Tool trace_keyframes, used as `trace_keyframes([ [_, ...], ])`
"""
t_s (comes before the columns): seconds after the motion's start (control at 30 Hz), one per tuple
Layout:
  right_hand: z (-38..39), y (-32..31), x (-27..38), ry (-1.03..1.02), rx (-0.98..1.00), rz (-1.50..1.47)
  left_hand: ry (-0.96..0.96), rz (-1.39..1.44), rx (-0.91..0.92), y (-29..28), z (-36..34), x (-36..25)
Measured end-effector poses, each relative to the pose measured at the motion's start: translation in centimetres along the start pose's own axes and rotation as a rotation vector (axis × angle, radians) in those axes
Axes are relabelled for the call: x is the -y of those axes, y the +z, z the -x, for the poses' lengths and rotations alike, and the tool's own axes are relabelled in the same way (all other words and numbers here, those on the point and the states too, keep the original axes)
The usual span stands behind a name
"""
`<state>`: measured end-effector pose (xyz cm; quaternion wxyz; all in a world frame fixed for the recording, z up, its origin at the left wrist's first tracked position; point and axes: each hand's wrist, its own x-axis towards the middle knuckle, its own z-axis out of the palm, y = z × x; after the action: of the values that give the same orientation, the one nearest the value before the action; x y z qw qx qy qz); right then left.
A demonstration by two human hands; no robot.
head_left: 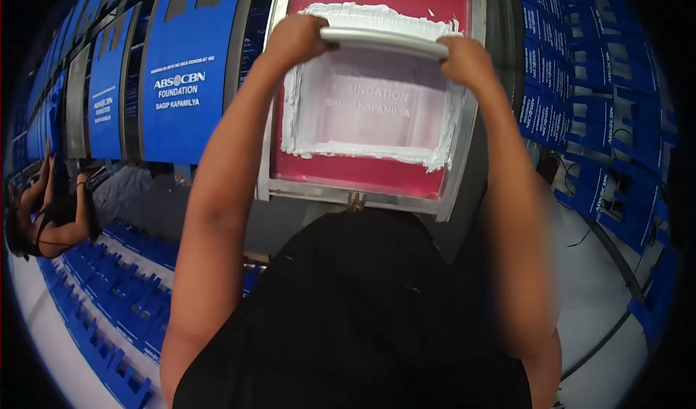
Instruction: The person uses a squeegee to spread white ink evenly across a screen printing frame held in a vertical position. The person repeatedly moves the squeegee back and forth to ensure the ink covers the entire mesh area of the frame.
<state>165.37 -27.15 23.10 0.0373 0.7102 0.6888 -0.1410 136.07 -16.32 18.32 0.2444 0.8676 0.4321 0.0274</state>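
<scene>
Both my hands grip the ends of a pale squeegee (384,40), which spans the upper part of a silk screen. My left hand (297,41) is closed round its left end, my right hand (465,63) round its right end. The screen has a metal frame (395,203) and a red-coated border (348,173). Thick white ink (370,18) lies in a band beyond the squeegee and in ridges along the other sides. Pale lettering shows in the whitish mesh window (362,130) on the near side. The squeegee's blade edge cannot be made out.
Blue printed cut sheets with notched tops (181,97) lie on boards to the left. More blue pieces (544,61) hang or lie in rows at the right, others (130,286) at lower left. Another person (65,213) is at the far left. A metal clip (355,201) sits on the frame's near edge.
</scene>
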Motion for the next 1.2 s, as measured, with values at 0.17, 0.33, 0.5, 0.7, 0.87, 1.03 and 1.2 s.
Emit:
trace_keyframes([
  [0.17, 10.5, 0.3, 5.1, 0.067, 0.214, -0.027, -0.167, 0.087, 0.246, -0.1, 12.2, -2.9],
  [0.33, 17.9, 5.4, 6.2, 0.030, 0.051, -0.114, 0.072, 0.184, -0.133, 6.7, 20.2, -4.1],
  [0.5, 3.1, 2.6, 1.8, 0.065, 0.038, 0.095, -0.082, -0.042, -0.050, 2.2, 3.3, 0.1],
  [0.7, 8.5, 0.6, 4.0, 0.096, 0.177, -0.024, -0.106, -0.007, 0.167, 0.3, 9.1, -1.8],
  [0.87, 19.0, 4.7, 7.5, 0.072, 0.097, -0.108, 0.148, 0.174, -0.212, 6.8, 21.3, -4.8],
  [1.03, 5.2, 4.2, 1.6, 0.058, 0.028, 0.070, -0.037, -0.036, -0.050, 2.8, 5.7, -0.1],
  [1.2, 2.2, 0.3, 1.7, 0.099, 0.123, -0.063, 0.024, -0.028, -0.005, 0.3, 2.1, 0.4],
])
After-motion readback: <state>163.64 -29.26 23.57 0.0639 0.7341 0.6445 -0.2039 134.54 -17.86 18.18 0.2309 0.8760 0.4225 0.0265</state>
